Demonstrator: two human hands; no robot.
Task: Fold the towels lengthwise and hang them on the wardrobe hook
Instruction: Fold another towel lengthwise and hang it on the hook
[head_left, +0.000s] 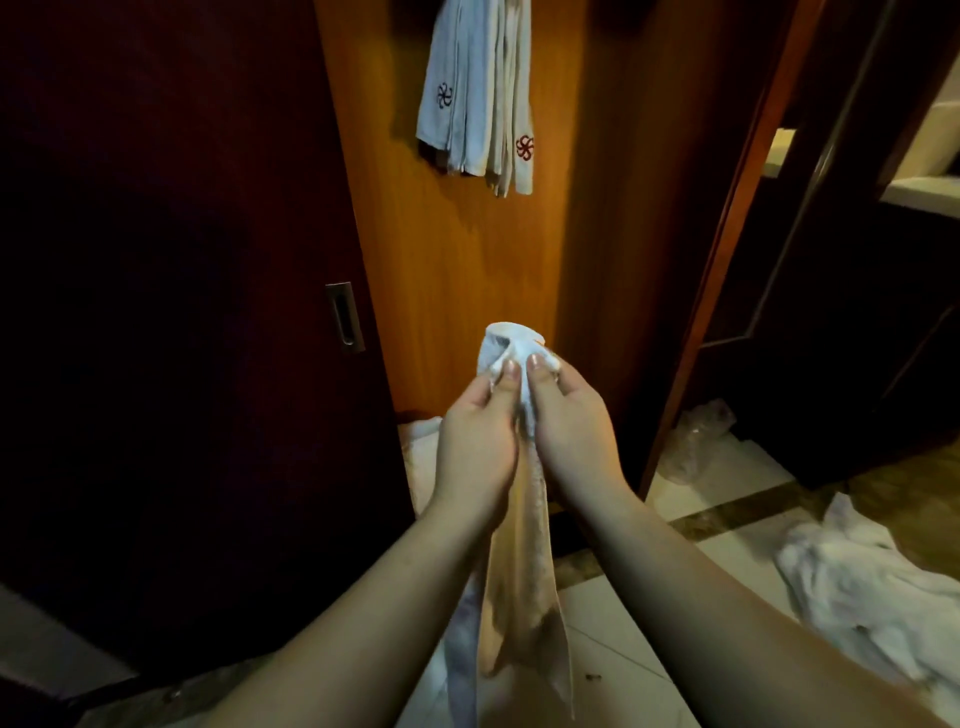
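A white towel hangs in a long narrow strip between my forearms, its top end bunched up in front of the wardrobe. My left hand and my right hand grip that top end side by side, thumbs pressed on the cloth. Several folded white towels with red and dark embroidered marks hang high on the orange wooden wardrobe panel. The hook itself is out of view above the frame.
A dark sliding wardrobe door with a metal recessed handle stands to the left. A crumpled white towel lies on the tiled floor at the right, and clear plastic wrap lies by the door frame. More white cloth lies at the wardrobe's foot.
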